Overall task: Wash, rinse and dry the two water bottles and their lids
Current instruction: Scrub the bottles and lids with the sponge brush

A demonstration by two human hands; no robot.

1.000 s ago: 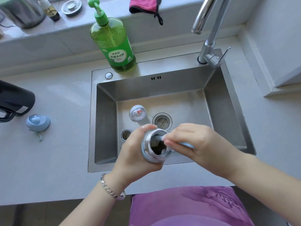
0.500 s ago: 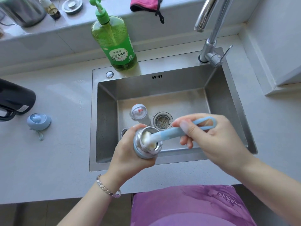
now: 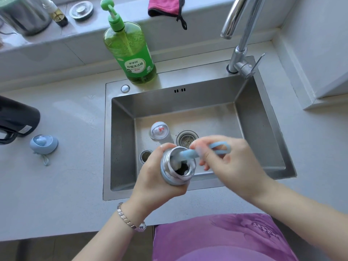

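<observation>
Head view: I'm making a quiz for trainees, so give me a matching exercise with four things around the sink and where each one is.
Things:
1 blue lid
2 green soap bottle
3 pink cloth
4 bottle brush

Places:
A draped over the ledge
B head inside the bottle that the left hand grips
C on the counter, left of the sink
D upright at the sink's back rim

Pairs: 1-C, 2-D, 3-A, 4-B

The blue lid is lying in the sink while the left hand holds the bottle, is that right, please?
Not quite: the head view shows the blue lid on the counter beside the sink; the left hand does hold the bottle.
</observation>
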